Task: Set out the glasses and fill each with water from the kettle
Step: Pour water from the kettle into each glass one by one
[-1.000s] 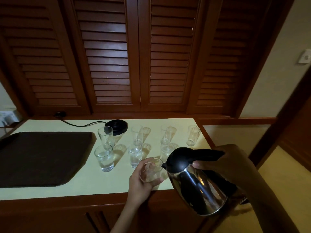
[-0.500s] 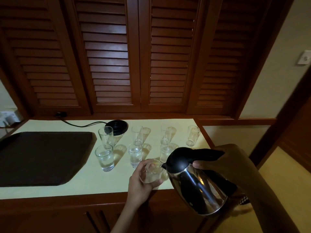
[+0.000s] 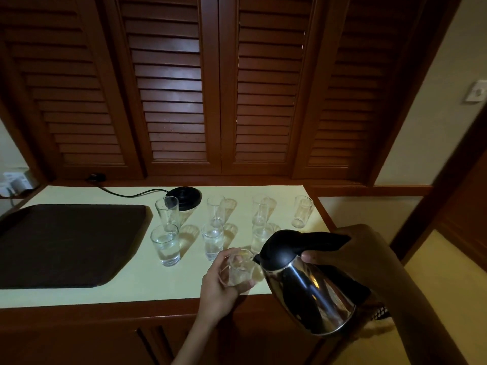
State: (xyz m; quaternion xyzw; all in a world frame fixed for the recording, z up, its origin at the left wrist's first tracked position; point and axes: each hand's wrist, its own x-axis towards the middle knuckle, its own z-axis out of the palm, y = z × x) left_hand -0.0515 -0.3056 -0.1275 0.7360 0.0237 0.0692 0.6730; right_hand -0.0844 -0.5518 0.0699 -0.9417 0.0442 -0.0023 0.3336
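My left hand (image 3: 220, 284) grips a short clear glass (image 3: 241, 268) above the counter's front edge. My right hand (image 3: 353, 255) holds the black handle of a steel kettle (image 3: 305, 283), tilted so its spout touches that glass's rim. Three short glasses with water stand in a row: left (image 3: 165, 245), middle (image 3: 213, 242), right (image 3: 261, 237), the last partly behind the kettle lid. Behind them stand several tall empty glasses, from the leftmost (image 3: 166, 213) to the rightmost (image 3: 301, 212).
A dark tray (image 3: 66, 243) fills the left of the pale counter (image 3: 131, 283). The black kettle base (image 3: 185, 197) with its cord sits at the back. Louvred wooden doors rise behind. The counter ends just right of the glasses, with a drop to the floor.
Hands, glass and kettle hold nearly the same pose; the view has only shifted slightly.
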